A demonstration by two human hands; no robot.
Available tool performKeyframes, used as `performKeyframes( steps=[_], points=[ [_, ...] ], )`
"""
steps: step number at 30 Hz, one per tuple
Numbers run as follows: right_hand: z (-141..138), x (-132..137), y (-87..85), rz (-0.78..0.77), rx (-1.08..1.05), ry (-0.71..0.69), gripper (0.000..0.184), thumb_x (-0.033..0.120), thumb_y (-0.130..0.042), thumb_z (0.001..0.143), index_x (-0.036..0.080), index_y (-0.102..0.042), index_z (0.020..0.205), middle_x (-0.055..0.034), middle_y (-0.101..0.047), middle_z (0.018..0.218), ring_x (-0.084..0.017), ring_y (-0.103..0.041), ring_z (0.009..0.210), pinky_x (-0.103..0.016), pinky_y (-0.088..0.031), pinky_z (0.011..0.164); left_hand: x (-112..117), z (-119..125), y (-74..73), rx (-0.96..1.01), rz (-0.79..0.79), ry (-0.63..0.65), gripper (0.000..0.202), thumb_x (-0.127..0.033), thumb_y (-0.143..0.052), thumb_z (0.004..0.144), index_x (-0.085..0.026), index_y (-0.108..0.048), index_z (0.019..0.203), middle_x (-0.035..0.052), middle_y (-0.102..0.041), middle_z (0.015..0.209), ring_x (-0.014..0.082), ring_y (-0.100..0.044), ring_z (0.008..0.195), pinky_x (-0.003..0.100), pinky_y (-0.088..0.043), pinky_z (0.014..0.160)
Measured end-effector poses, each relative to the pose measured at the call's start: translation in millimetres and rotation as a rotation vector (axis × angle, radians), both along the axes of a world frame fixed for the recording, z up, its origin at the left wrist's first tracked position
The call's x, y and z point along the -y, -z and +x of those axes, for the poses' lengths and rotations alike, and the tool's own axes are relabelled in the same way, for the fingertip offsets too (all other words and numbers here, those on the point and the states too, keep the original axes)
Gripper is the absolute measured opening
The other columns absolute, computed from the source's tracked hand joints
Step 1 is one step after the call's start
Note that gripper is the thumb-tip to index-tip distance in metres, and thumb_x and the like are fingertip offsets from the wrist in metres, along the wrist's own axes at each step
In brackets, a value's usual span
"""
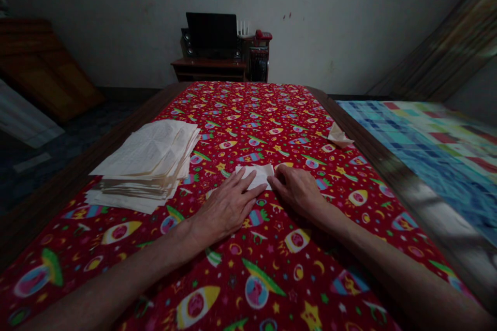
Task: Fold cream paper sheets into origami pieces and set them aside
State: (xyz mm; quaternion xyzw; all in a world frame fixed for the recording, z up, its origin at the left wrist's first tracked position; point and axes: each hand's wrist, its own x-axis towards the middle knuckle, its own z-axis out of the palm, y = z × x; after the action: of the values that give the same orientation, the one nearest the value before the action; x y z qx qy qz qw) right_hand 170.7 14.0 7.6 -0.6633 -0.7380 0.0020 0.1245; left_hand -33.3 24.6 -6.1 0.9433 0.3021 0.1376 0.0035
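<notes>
So, the small folded paper [259, 175] sits mid-tabletop [248, 108] on the red rocket-print cloth, just past both sets of fingertips, with its long side running left to right. The left hand [225, 207] lies flat and open, fingers spread over the paper's near-left part. The right hand [297, 190] is half curled with its tips on the right end; can't tell if it's pinching or only pressing. A stack of sheets [147, 163] is off left, and another folded piece [339, 137] far right.
</notes>
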Motion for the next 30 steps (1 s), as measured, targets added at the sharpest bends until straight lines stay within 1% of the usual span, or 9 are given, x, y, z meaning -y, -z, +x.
performKeyframes(
  steps=[3, 5, 8, 11, 14, 16, 19, 23, 30],
  points=[
    [-1, 1, 3.0, 0.062, -0.051, -0.008, 0.018, 0.032, -0.05, 0.089, 0.017, -0.06, 0.093, -0.0052, -0.066, 0.079, -0.017, -0.06, 0.068, -0.025, -0.038, 0.057, -1, -1, 1.1, -0.013, -0.003, 0.001, 0.041, -0.024, -0.038, 0.096, -0.027, -0.045, 0.135, 0.0088, -0.04, 0.145, 0.0299, -0.032, 0.136, 0.052, -0.03, 0.111],
    [-3, 2, 6.0, 0.158, -0.039, -0.037, 0.022, 0.026, -0.049, 0.089, 0.015, -0.059, 0.105, -0.0097, -0.065, 0.094, -0.02, -0.061, 0.081, -0.027, -0.044, 0.062, -1, -1, 0.8, -0.024, -0.009, -0.001, 0.04, -0.025, -0.038, 0.096, -0.028, -0.045, 0.136, 0.0079, -0.039, 0.146, 0.03, -0.03, 0.137, 0.053, -0.029, 0.111],
    [-6, 6, 11.6, 0.312, 0.03, -0.195, 0.033, 0.019, -0.044, 0.091, 0.015, -0.054, 0.121, -0.0154, -0.057, 0.121, -0.026, -0.055, 0.106, -0.034, -0.049, 0.078, -1, 0, 0.2, -0.029, -0.017, -0.01, 0.038, -0.027, -0.038, 0.096, -0.027, -0.048, 0.132, 0.0075, -0.037, 0.146, 0.0301, -0.027, 0.138, 0.055, -0.027, 0.11],
    [-9, 13, 16.1, 0.349, 0.073, -0.463, 0.04, 0.017, -0.037, 0.094, 0.013, -0.045, 0.133, -0.0155, -0.044, 0.139, -0.027, -0.039, 0.128, -0.045, -0.038, 0.102, -1, -1, 0.7, -0.024, -0.023, -0.005, 0.032, -0.025, -0.038, 0.095, -0.024, -0.057, 0.121, 0.0069, -0.044, 0.141, 0.0284, -0.027, 0.138, 0.056, -0.025, 0.111],
    [-11, 22, 16.6, 0.223, 0.081, -0.635, 0.046, 0.029, -0.035, 0.097, 0.008, -0.04, 0.137, -0.0169, -0.039, 0.144, -0.026, -0.028, 0.137, -0.05, -0.027, 0.111, -1, -2, 1.7, -0.047, -0.02, 0.007, 0.031, -0.025, -0.037, 0.096, -0.022, -0.06, 0.116, 0.007, -0.047, 0.139, 0.0273, -0.027, 0.138, 0.054, -0.023, 0.112],
    [-10, 28, 15.4, 0.125, 0.067, -0.646, 0.056, 0.039, -0.034, 0.097, 0.004, -0.033, 0.141, -0.0196, -0.032, 0.147, -0.025, -0.024, 0.139, -0.048, -0.027, 0.111, -1, -3, 1.3, -0.064, -0.022, 0.005, 0.033, -0.027, -0.035, 0.097, -0.022, -0.057, 0.12, 0.0071, -0.043, 0.143, 0.0279, -0.026, 0.139, 0.053, -0.024, 0.112],
    [-3, 35, 14.0, 0.064, 0.061, -0.622, 0.064, 0.044, -0.032, 0.097, 0.0, -0.026, 0.143, -0.0214, -0.023, 0.15, -0.025, -0.019, 0.14, -0.044, -0.029, 0.111, -1, -4, -1.3, -0.083, -0.039, -0.004, 0.037, -0.03, -0.033, 0.098, -0.026, -0.047, 0.132, 0.0062, -0.034, 0.149, 0.0292, -0.025, 0.139, 0.054, -0.026, 0.11],
    [9, 39, 15.8, 0.074, 0.094, -0.59, 0.065, 0.046, -0.03, 0.097, 0.0, -0.028, 0.143, -0.0213, -0.027, 0.148, -0.025, -0.02, 0.139, -0.043, -0.029, 0.112, -1, -9, -5.0, -0.129, -0.064, -0.01, 0.043, -0.033, -0.032, 0.098, -0.032, -0.034, 0.141, 0.004, -0.028, 0.152, 0.0286, -0.024, 0.14, 0.055, -0.026, 0.108],
    [23, 45, 21.2, 0.113, 0.138, -0.558, 0.06, 0.043, -0.035, 0.096, 0.007, -0.031, 0.143, -0.0167, -0.027, 0.149, -0.023, -0.021, 0.139, -0.041, -0.029, 0.112, 1, -35, -4.9, -0.154, -0.073, -0.026, 0.041, -0.032, -0.029, 0.099, -0.032, -0.037, 0.139, -0.0017, -0.031, 0.15, 0.0194, -0.028, 0.139, 0.048, -0.021, 0.113]
  ],
)
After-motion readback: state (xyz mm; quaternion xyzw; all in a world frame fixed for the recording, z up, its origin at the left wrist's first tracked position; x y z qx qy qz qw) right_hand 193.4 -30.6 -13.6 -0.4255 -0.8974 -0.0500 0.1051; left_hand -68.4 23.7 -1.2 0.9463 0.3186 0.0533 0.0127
